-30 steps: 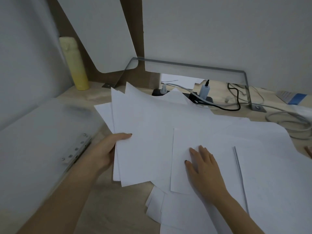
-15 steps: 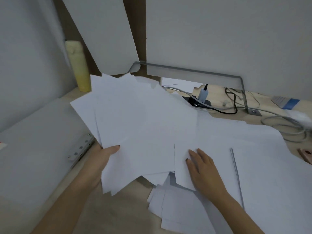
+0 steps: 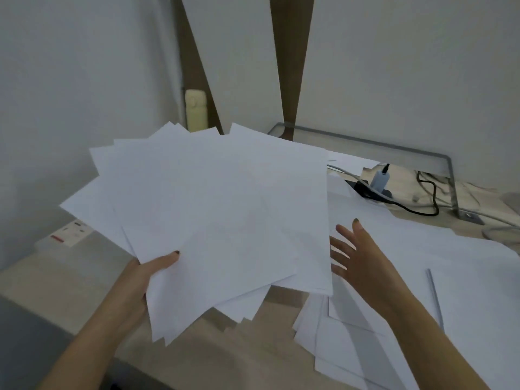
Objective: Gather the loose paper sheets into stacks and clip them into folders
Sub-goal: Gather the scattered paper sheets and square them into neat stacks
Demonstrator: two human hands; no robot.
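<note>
The left hand (image 3: pixel 138 282) grips the fanned sheaf (image 3: pixel 225 209), now raised clear of the desk (image 3: pixel 225 356). The right hand (image 3: pixel 363 260), lifted off the loose sheets (image 3: pixel 464 263), hovers with fingers spread at the sheaf's 3 o'clock.

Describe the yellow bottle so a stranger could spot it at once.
Look to the far left corner of the desk, by the leaning white board. The bottle stands there upright, showing just over the fanned sheets in the left hand. It alone is pale yellow; all around is white or grey.
</note>
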